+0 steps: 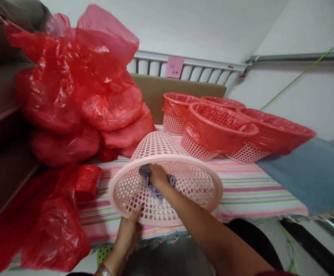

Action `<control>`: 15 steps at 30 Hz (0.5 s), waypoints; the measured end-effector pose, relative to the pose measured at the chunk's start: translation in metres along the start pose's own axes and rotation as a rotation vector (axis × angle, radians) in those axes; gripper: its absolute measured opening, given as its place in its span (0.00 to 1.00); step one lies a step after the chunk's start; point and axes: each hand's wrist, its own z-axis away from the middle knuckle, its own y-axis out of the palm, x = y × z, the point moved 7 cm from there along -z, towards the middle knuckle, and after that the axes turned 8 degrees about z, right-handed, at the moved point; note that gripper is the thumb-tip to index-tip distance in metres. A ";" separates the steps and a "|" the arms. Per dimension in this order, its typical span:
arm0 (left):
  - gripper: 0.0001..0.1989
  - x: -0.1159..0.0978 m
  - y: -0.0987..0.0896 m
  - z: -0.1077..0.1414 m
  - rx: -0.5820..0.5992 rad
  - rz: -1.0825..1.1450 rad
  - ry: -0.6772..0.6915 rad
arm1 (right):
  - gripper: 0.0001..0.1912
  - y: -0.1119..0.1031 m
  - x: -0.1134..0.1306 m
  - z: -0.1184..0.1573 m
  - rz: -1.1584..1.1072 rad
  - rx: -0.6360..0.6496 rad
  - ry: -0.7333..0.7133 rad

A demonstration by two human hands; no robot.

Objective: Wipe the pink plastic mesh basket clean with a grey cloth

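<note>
- Head view, place: pale pink basket (pixel 167 158) lies on its side on the striped cloth (pixel 250 193), near & central, mouth toward the person, base pointing far.
- L hand (pixel 126 232): closed on the basket's near rim, a bit left of centre, thumb at the inner wall; rest of the fingers mostly hidden under the rim, so can't tell how tight.
- R hand (pixel 159 174): reaches inside the mouth, fingers curled shut on a bunched grey-purple rag (pixel 152 184); loose strands hang toward the lower wall.
- Around: red-lined baskets (pixel 221 132) stand far right, one w/ its side just by the pink one; red bags (pixel 112 103) heaped left; small red bundle (pixel 88 182) near left.
- Handling, basket: prob. light, thin plastic, stiff at the rim, a bit flexy in the perforated wall; round, so apt to roll or slide w/ the cloth under it. Not v. fragile, tho a hard push could bow the wall.
- Best hold: thick rim, thumb in & fingers out; steadier than the holes.
- Handling, rag: soft, limp, strands may snag in holes; take it bunched in the palm.
</note>
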 end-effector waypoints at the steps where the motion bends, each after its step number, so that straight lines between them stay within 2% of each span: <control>1: 0.25 -0.001 0.000 -0.001 0.004 0.000 0.017 | 0.22 0.000 0.005 0.019 0.033 0.020 -0.015; 5: 0.27 -0.007 0.010 0.004 0.056 0.038 0.100 | 0.22 0.003 0.023 0.103 0.150 0.142 -0.160; 8: 0.27 -0.006 0.016 0.013 0.044 -0.011 0.055 | 0.22 0.004 0.027 0.143 0.136 0.202 -0.242; 11: 0.27 -0.010 0.018 0.016 0.013 -0.102 0.012 | 0.21 0.003 0.025 0.155 0.131 0.217 -0.275; 13: 0.27 -0.025 0.019 0.012 0.036 -0.142 0.080 | 0.21 0.002 0.023 0.153 0.126 0.215 -0.262; 15: 0.26 -0.049 0.017 0.006 0.045 -0.218 0.205 | 0.21 0.002 0.022 0.151 0.118 0.226 -0.253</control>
